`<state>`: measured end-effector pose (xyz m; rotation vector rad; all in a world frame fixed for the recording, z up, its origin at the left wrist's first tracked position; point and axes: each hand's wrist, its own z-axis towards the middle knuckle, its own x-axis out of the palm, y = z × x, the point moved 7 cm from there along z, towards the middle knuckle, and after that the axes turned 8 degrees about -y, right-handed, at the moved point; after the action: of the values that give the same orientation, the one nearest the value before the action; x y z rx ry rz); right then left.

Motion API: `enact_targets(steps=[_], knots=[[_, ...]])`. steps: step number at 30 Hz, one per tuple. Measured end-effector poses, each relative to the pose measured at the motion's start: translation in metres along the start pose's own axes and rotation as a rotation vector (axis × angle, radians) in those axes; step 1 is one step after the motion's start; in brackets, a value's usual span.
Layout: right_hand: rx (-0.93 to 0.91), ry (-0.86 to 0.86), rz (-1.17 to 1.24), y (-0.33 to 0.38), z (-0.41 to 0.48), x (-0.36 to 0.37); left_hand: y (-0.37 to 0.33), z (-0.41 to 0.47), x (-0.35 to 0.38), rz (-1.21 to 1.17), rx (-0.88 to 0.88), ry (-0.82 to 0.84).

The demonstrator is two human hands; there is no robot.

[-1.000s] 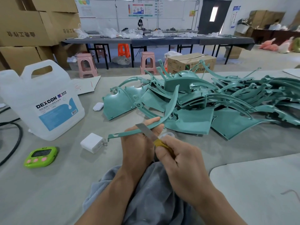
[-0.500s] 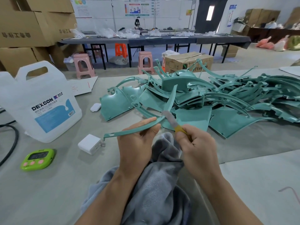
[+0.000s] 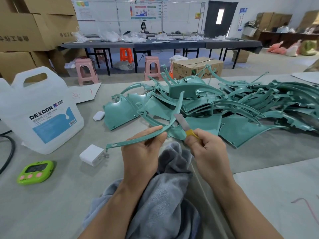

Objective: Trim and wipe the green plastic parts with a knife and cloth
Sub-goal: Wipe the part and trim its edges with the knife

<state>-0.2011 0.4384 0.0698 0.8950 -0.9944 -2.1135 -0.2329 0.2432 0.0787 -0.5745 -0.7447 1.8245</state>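
2 bare hands are just in front of the big pile of green plastic parts (image 3: 224,107) on the grey table (image 3: 51,213). The left hand (image 3: 141,152) has its fingers and thumb curled round a long, thin, curved green plastic strip (image 3: 120,143), and one end of the strip rises up toward the pile. The right hand (image 3: 208,152) pinches the yellow handle of a small knife with a flat silver blade (image 3: 184,125), and the blade tip looks to touch the strip. A soft grey cloth (image 3: 164,195) lies under both wrists, in front of the pile. Left of the pile are a big white plastic jug with a blue label (image 3: 38,114), a small white plug block (image 3: 92,155) and a bright green timer (image 3: 35,171).
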Motion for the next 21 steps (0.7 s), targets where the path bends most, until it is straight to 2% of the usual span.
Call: enact_targets(steps=[4, 9, 12, 15, 17, 19, 21], knots=[[-0.052, 0.143, 0.057, 0.008, -0.005, 0.012, 0.01, -0.001, 0.001, -0.03, -0.074, 0.003], [0.074, -0.069, 0.057, -0.012, 0.021, -0.017, 0.015, 0.0, 0.0, -0.087, -0.151, 0.016], [-0.052, 0.107, 0.124, 0.003, 0.018, -0.01, 0.02, 0.001, 0.001, -0.205, -0.26, 0.026], [-0.151, 0.253, -0.077, 0.007, 0.021, 0.002, 0.021, 0.003, -0.002, -0.243, -0.275, 0.025], [-0.079, 0.191, -0.159, -0.002, 0.036, -0.004, 0.023, 0.004, -0.003, -0.257, -0.296, 0.031], [0.016, 0.052, -0.174, -0.01, 0.05, -0.016, 0.025, 0.004, -0.003, -0.265, -0.315, 0.038], [-0.002, -0.002, -0.134, -0.004, 0.055, -0.019, 0.025, 0.004, -0.002, -0.275, -0.3, 0.038]])
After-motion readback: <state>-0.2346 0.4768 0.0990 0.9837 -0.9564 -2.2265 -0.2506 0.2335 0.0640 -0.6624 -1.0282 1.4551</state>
